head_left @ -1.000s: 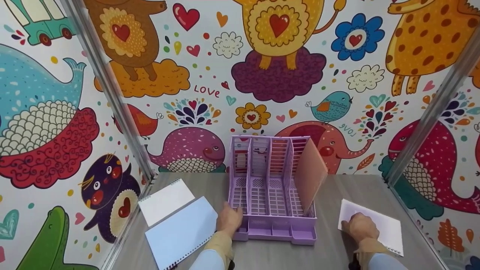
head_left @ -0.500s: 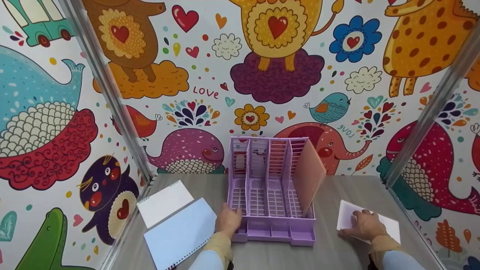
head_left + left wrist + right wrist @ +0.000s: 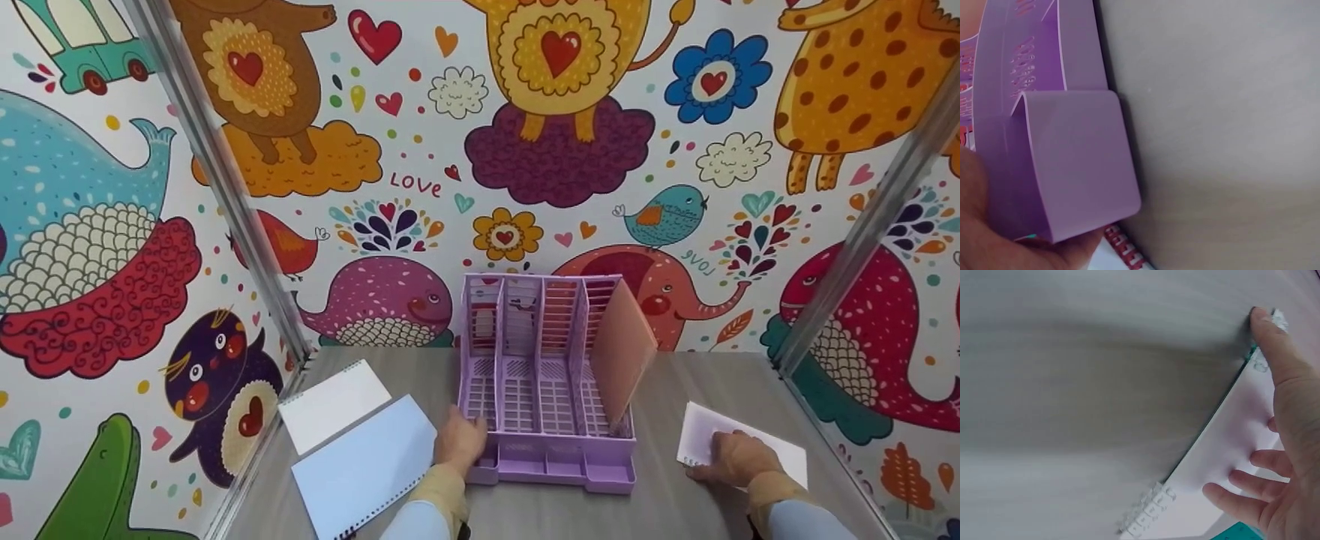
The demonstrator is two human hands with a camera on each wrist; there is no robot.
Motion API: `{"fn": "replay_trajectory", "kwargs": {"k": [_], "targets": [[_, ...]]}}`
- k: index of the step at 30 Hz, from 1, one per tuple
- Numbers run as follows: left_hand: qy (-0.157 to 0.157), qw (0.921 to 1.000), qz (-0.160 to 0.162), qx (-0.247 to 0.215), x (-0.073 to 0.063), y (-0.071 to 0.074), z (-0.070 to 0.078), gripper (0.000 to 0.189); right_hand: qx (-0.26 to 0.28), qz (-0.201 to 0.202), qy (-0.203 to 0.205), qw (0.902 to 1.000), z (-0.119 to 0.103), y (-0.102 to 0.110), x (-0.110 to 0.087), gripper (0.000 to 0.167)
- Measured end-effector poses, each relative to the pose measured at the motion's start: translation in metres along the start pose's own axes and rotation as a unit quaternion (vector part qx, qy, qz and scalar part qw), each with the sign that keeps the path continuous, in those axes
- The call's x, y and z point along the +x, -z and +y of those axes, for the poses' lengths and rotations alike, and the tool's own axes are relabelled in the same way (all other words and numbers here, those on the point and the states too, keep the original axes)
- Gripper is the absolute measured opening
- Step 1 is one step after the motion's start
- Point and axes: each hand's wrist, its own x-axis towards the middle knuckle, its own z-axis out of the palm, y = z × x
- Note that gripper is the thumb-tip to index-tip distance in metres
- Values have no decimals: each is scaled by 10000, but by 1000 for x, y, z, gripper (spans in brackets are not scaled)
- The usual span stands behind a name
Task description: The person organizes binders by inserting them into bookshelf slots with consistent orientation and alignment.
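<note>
the left grip (image 3: 459,440) is at the front left corner of the purple rack (image 3: 600,448) on the counter (image 3: 555,517). the head view hides how it holds; the left wrist view shows it clasping the corner compartment between thumb and fingers, a red spiral binding (image 3: 1126,247) just beyond. the right grip (image 3: 742,459) lies over the white notepad (image 3: 699,431), right of the rack. from the right wrist, its fingers spread loosely, not closed, thumb reaching along the ringed edge. only the head view shows the blue notebook (image 3: 367,465) whole.
</note>
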Motion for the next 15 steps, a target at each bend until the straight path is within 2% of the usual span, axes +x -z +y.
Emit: {"fn": "replay_trajectory", "kwargs": {"k": [3,4,6,10,11,13,15], "targets": [[-9,10000,-3,68,3,1,0,61,-368,134,318,9987,-1,-1,5,86],[-14,10000,5,70,10,-6,-7,63,-513,149,431,9976,-2,-2,7,80],[-11,10000,37,86,10,-8,-9,62,-847,192,628,9942,-4,-3,9,71],[-41,10000,49,72,13,-13,-15,64,-1115,163,763,9907,-8,-3,10,65],[-30,10000,36,87,9,-9,-10,63,-1143,172,765,9903,-9,-3,10,65],[-181,9994,236,197,22,-24,-25,58,-1170,273,820,9894,-10,-4,11,64],[-236,9989,319,259,26,-28,-28,56,-1202,421,853,9882,-13,-7,13,58]]}}
